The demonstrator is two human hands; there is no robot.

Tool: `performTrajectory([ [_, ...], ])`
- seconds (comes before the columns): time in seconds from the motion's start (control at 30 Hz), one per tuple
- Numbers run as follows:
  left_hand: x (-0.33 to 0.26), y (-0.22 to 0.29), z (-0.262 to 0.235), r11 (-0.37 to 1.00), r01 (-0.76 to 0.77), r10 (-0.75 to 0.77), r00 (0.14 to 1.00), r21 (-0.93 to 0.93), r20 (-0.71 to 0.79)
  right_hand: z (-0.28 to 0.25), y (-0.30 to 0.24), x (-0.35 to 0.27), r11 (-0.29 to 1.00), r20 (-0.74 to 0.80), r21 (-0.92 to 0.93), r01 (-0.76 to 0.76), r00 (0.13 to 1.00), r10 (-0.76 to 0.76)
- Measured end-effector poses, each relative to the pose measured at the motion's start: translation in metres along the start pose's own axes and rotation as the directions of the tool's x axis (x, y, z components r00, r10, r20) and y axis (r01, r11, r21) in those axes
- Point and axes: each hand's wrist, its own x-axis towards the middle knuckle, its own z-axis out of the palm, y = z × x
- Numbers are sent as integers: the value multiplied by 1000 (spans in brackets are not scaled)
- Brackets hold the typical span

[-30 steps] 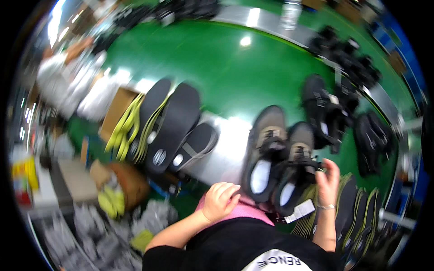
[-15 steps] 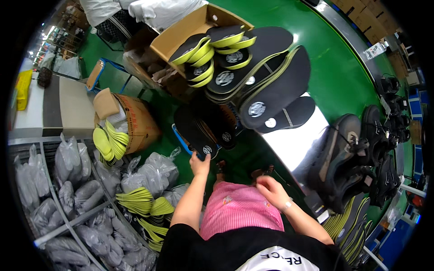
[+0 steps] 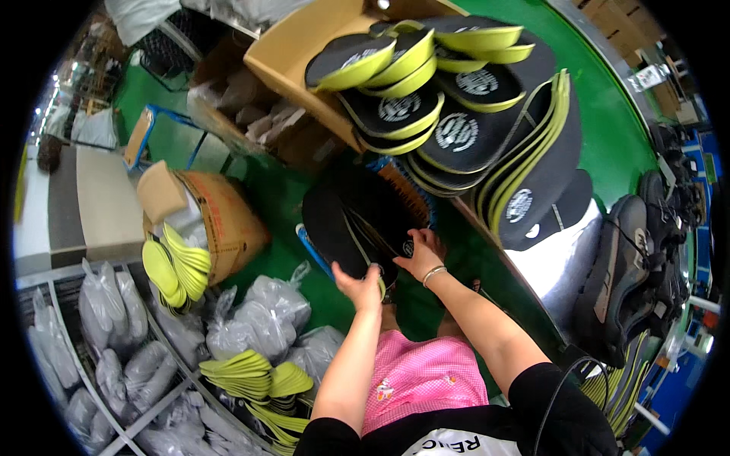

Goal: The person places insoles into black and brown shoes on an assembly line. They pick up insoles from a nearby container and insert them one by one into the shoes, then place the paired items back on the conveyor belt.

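Two dark stacks of insoles (image 3: 334, 216) lie in front of me at about knee height, partly in shadow. My left hand (image 3: 360, 286) is closed round the near end of the left stack, thumb on top. Beside it my right hand (image 3: 423, 254) grips the near end of the right stack, its fingers over a round white print. Higher up and to the right, black insoles with lime-green undersides (image 3: 456, 133) are piled at a cardboard box (image 3: 293, 45) and over a shiny white table (image 3: 532, 285).
Black shoes (image 3: 616, 266) stand on the table at right. To the left are a carton (image 3: 220, 220) holding lime insoles, a blue-framed stool (image 3: 144, 137), and a metal rack (image 3: 84, 327) of bagged grey items. More lime-edged insoles (image 3: 243, 372) lie lower left.
My right hand has moved forward and left from my lap onto the right insole stack. My left hand remains on the left stack. The view has shifted, and the piled insoles look nearer.
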Motion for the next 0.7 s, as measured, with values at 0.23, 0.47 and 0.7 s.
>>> performTrajectory([
  [0.23,-19,76,-93,854,162,-107,985,-494,139,-98,3,-102,671,-76,705,227,966,-247],
  [0.47,-87,216,-75,734,-141,671,299,-664,678,-262,154,-333,348,-41,913,212,898,-439],
  [0.7,-226,290,58,828,443,343,83,-343,936,-263,202,-463,724,-659,686,-80,354,663],
])
